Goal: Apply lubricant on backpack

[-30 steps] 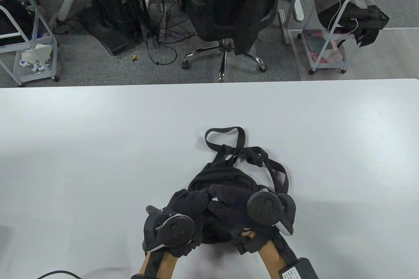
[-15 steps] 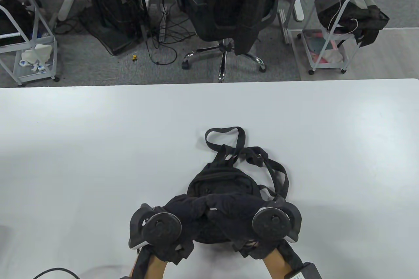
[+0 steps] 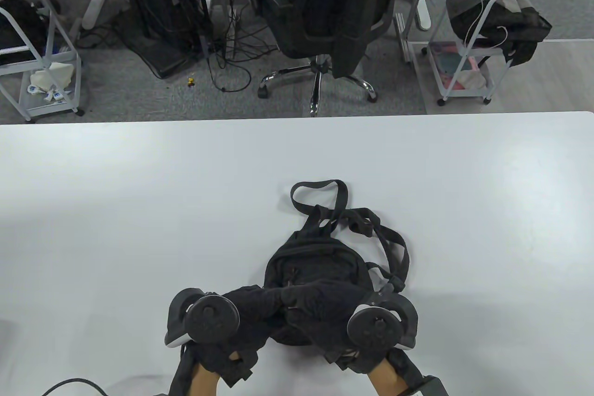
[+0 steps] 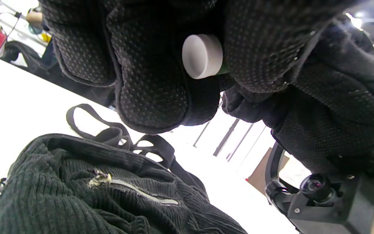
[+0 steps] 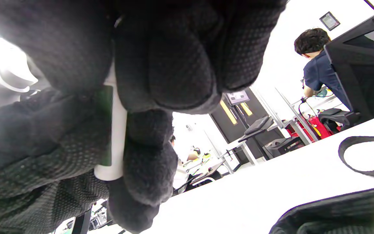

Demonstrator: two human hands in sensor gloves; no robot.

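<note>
Now both hands meet over the near end of a small black backpack [image 3: 318, 270] that lies on the white bench [image 3: 139, 210], close to its near edge and a little right of centre. The left hand [image 3: 246, 310] and the right hand [image 3: 325, 305] come together fingertip to fingertip above the bag, each with a round black tracker strapped to its back: the left tracker [image 3: 204, 319] and the right tracker [image 3: 378, 326].

Between them they hold a slim white tube with a green band, the lubricant stick [image 5: 117, 130]. In the left wrist view the left hand's fingers [image 4: 154, 74] close around the stick's round white end [image 4: 202, 56]. In the right wrist view the right hand's fingers [image 5: 180, 65] wrap its white body from above, with the thumb pressed below.

The backpack's ribbed cloth and a pale zipper [image 4: 135, 188] show just beneath the left hand. Its straps [image 3: 325, 201] trail toward the far edge of the bench, one forming an open loop that lies flat on the surface.
</note>
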